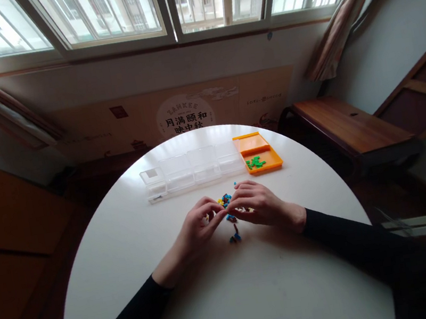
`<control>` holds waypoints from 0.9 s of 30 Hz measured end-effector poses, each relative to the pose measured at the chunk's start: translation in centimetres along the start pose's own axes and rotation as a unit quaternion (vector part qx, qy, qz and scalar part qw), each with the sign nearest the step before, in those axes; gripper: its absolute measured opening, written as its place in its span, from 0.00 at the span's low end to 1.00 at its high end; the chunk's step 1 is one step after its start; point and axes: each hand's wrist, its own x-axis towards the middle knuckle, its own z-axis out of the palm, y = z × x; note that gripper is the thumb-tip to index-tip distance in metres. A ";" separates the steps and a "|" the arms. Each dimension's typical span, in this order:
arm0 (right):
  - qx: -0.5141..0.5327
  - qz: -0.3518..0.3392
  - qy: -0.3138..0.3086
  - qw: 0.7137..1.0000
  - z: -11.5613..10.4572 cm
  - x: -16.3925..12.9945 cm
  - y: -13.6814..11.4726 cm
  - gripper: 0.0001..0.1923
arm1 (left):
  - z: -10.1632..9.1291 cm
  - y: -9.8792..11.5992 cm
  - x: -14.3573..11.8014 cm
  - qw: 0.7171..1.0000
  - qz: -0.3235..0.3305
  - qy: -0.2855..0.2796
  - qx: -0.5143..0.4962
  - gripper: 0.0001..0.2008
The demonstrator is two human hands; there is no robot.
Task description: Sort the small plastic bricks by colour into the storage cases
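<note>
My left hand (202,221) and my right hand (258,203) meet fingertip to fingertip over a heap of tiny building bricks (226,199) in blue, yellow, brown and white. Thumb and forefinger of each hand are pinched together; whatever sits between them is too small to make out. Part of the heap is hidden behind the fingers. Just in front of the hands lies a small cluster of blue and brown bricks (234,238). One blue brick (235,183) lies apart beyond my right fingers.
Behind the hands, an orange tray (275,159) holds several green bricks (256,162). To its left, touching or nearly so, runs a row of clear plastic compartments (193,176). All this rests on a round white table (130,248). A wooden bench (349,124) stands at right.
</note>
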 end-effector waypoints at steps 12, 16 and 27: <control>0.001 0.022 0.014 1.000 -0.1 0.3 -0.2 0.03 | 0.1 0.0 -0.1 0.998 0.055 0.003 0.016 0.05; 0.002 0.023 0.008 1.000 0.0 0.2 -0.1 0.03 | 0.1 0.0 0.0 0.997 0.070 0.021 0.023 0.04; 0.012 0.027 0.011 1.000 0.0 0.2 -0.1 0.03 | 0.1 0.1 0.0 0.995 0.087 0.040 0.035 0.03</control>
